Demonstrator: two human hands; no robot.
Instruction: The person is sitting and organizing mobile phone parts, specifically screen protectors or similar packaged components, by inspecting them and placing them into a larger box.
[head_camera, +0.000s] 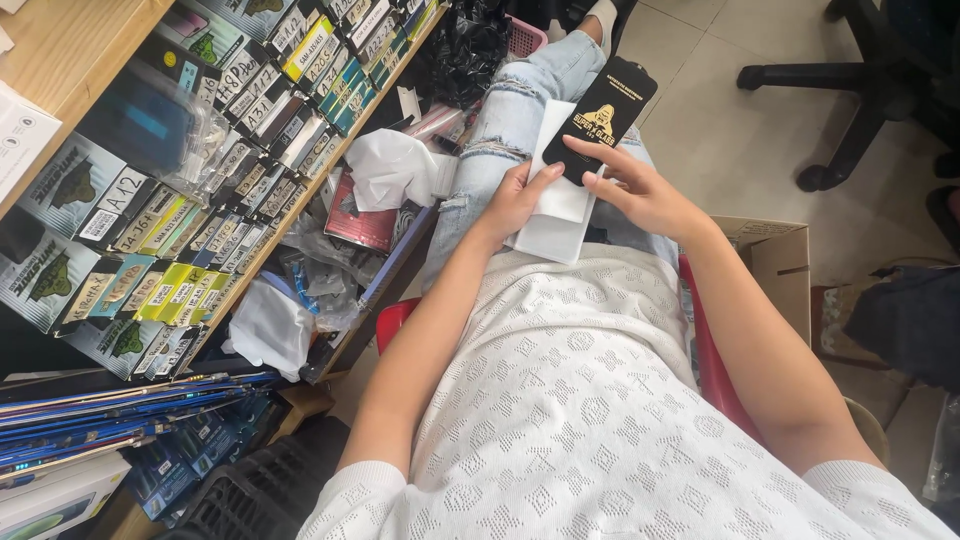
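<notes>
Holding black packet (600, 118) (lower end hidden), right hand (645, 195); left hand (515, 200) under white sleeves (555, 215).

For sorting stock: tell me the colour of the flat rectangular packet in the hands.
Black with yellow print, the flat rectangular packet; head view.

Blk sleeve (598, 118) w/ yellow logo; white, prob. plain sheets (556, 215); red stool (712, 360).

Pale beige tiled floor (740, 150) in bright daylight, a black swivel office chair base (860, 110) up top right, wooden shelf rack (70, 40) crammed with packets on the left, brown cardboard box (780, 265) nearby.
</notes>
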